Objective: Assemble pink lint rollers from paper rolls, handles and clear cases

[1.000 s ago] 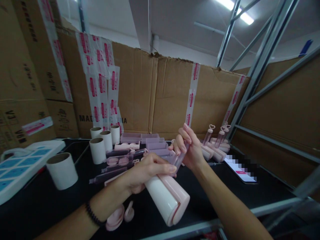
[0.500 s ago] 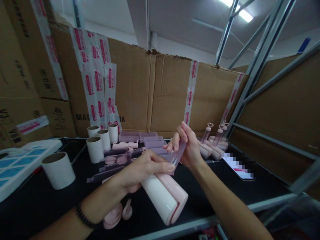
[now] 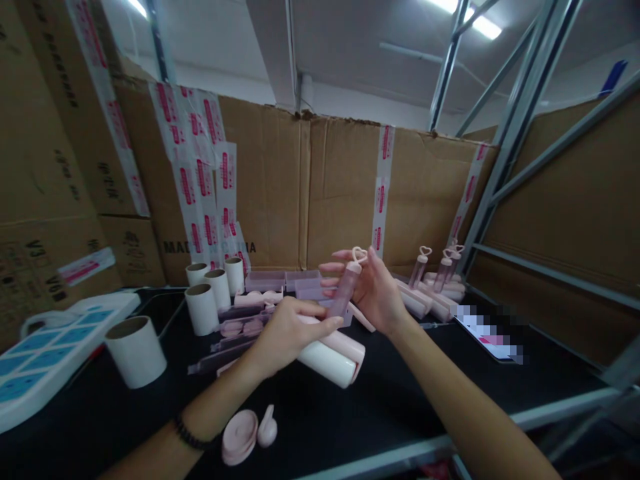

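Note:
My left hand (image 3: 287, 330) is wrapped round the near end of a lint roller (image 3: 333, 353), a white roll in a pink half cover, held low over the black table. A translucent pink handle with a heart-shaped loop (image 3: 346, 288) rises from the roller's far end. My right hand (image 3: 373, 293) sits behind that handle with the fingers stretched out and the palm against it. Two loose pink end caps (image 3: 247, 433) lie on the table in front of my left arm.
White paper rolls (image 3: 135, 350) stand at the left, more behind (image 3: 216, 287). Pink covers and handles (image 3: 250, 327) lie mid-table, finished rollers (image 3: 430, 293) at the right back. A phone (image 3: 493, 330) lies right; a white-blue tray (image 3: 45, 347) sits left. Cardboard boxes (image 3: 325, 193) wall the back; a metal rack post (image 3: 505, 133) stands at the right.
The roller has tipped flatter and moved away from me. The handle has swung upright, its heart loop now showing. My right hand's fingers have gone from a pinch on the handle to stretched out.

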Tool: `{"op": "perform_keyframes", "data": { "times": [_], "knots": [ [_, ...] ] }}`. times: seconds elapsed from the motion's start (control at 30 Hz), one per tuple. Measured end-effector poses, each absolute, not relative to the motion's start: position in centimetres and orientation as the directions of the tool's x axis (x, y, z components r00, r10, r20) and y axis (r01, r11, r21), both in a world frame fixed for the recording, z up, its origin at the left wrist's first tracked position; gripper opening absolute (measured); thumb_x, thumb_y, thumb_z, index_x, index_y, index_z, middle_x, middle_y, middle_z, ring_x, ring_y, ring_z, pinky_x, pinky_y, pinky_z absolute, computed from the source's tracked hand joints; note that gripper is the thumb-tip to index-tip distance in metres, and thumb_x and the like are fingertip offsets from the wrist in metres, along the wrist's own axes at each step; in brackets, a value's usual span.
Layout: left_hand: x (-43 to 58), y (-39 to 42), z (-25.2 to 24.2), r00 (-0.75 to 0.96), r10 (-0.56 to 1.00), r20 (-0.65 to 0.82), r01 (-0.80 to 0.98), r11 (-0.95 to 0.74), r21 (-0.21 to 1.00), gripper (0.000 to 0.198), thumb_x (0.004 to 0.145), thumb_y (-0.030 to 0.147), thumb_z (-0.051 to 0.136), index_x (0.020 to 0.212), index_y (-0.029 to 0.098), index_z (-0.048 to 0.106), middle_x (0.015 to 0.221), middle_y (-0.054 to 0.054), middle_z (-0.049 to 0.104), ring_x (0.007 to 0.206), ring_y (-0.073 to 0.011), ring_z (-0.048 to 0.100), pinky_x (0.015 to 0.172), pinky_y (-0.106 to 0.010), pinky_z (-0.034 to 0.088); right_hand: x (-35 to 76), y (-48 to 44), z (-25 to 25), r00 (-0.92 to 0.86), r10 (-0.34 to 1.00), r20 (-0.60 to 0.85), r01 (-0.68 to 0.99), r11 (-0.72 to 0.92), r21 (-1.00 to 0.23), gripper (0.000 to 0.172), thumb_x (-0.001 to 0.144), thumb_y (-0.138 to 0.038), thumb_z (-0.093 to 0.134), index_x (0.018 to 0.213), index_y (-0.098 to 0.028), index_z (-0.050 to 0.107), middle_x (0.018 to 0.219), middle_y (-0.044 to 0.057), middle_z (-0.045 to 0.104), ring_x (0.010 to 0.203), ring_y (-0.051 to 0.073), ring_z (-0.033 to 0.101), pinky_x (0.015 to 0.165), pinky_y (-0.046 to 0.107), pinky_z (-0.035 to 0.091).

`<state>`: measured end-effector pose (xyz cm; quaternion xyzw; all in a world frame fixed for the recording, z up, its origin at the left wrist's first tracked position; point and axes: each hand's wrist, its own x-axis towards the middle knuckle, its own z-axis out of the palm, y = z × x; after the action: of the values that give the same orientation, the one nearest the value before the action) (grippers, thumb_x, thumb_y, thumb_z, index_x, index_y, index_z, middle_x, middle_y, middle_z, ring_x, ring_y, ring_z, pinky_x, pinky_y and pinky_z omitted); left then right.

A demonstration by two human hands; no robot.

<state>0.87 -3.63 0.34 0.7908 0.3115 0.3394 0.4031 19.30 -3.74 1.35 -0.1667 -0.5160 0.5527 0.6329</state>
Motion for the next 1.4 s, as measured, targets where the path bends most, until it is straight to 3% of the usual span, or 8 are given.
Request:
{"op": "perform_keyframes", "data": {
  "times": [0.4,0.67,0.87,1.0,1.1,1.2,1.33,1.4],
  "knots": [
    [0.9,-2.8,-0.6,0.529,0.717,0.454,0.302,-0.659,0.689,0.028,0.085,0.037,0.071,0.072,0.013,0.078,0.069,-0.003,0.063,0.066,-0.0143,0.054,0.063,-0.025,0.037,18.3,-3.1,0.3,0.141,0.841,0.523,-0.396,0.532,-0.748,0.037,0.089,-0.053,0.071,0.087,-0.016,0.072,0.081,0.005,0.077,0.075,0.021,0.077,0.072,0.035,0.067],
    [1.0,-2.4,-1.3,0.449,0.746,0.491,0.245,-0.631,0.736,0.027,0.082,0.038,0.074,0.069,0.015,0.077,0.07,-0.004,0.066,0.064,-0.016,0.058,0.058,-0.026,0.039,19.0,-2.3,-0.2,0.059,0.841,0.538,-0.298,0.529,-0.794,0.042,0.096,-0.059,0.057,0.109,-0.022,0.072,0.097,0.007,0.079,0.093,0.024,0.076,0.089,0.042,0.062],
    [1.2,-1.3,-1.1,-0.034,0.963,0.268,-0.243,-0.268,0.932,0.045,0.067,0.051,0.084,0.088,0.012,0.078,0.074,-0.008,0.073,0.058,-0.0177,0.061,0.051,-0.026,0.044,22.2,-0.7,-0.5,-0.173,0.789,0.589,0.413,0.601,-0.684,0.037,0.095,-0.05,0.061,0.116,-0.022,0.073,0.121,0.008,0.075,0.114,0.023,0.069,0.103,0.037,0.049],
    [0.6,-0.3,-0.9,-0.155,0.984,0.085,-0.476,-0.149,0.867,0.052,0.063,0.054,0.086,0.092,0.012,0.074,0.07,-0.006,0.071,0.056,-0.0192,0.063,0.05,-0.028,0.048,25.4,0.1,-0.8,-0.049,0.913,0.405,0.894,0.221,-0.389,0.034,0.098,-0.045,0.055,0.099,-0.019,0.078,0.102,0.01,0.079,0.096,0.024,0.072,0.081,0.031,0.049],
    [0.2,0.7,-1.4,-0.258,0.958,0.123,-0.505,-0.243,0.828,0.047,0.06,0.049,0.088,0.087,0.014,0.073,0.078,-0.005,0.073,0.064,-0.0176,0.065,0.057,-0.026,0.051,27.4,0.3,-1.1,0.087,0.957,0.275,0.96,-0.006,-0.28,0.043,0.096,-0.049,0.055,0.076,-0.017,0.076,0.077,0.013,0.075,0.075,0.025,0.071,0.063,0.032,0.042],
    [0.0,1.3,-1.9,-0.288,0.937,0.199,-0.473,-0.32,0.821,0.044,0.06,0.047,0.088,0.086,0.014,0.074,0.084,-0.004,0.073,0.072,-0.0169,0.065,0.061,-0.025,0.05,27.9,0.1,-1.6,0.047,0.984,0.174,0.971,-0.004,-0.239,0.03,0.084,-0.041,0.07,0.064,-0.019,0.073,0.067,0.008,0.072,0.066,0.021,0.067,0.059,0.029,0.037],
    [0.1,1.4,-2.2,-0.306,0.938,0.161,-0.488,-0.3,0.82,0.049,0.058,0.048,0.089,0.09,0.014,0.076,0.086,-0.004,0.073,0.074,-0.0178,0.064,0.062,-0.026,0.051,26.3,0.1,-2.8,-0.03,0.993,0.115,0.976,0.053,-0.21,0.007,0.074,-0.027,0.078,0.076,-0.021,0.076,0.075,0.006,0.074,0.073,0.02,0.068,0.06,0.027,0.038],
    [0.2,1.4,-2.3,-0.297,0.945,0.135,-0.5,-0.274,0.821,0.051,0.057,0.048,0.09,0.092,0.013,0.076,0.086,-0.005,0.073,0.073,-0.018,0.064,0.061,-0.026,0.051,25.4,0.2,-3.4,-0.038,0.992,0.122,0.979,0.062,-0.194,0.018,0.071,-0.024,0.08,0.089,-0.021,0.077,0.083,0.007,0.075,0.081,0.023,0.069,0.064,0.028,0.041]
  ]
}}
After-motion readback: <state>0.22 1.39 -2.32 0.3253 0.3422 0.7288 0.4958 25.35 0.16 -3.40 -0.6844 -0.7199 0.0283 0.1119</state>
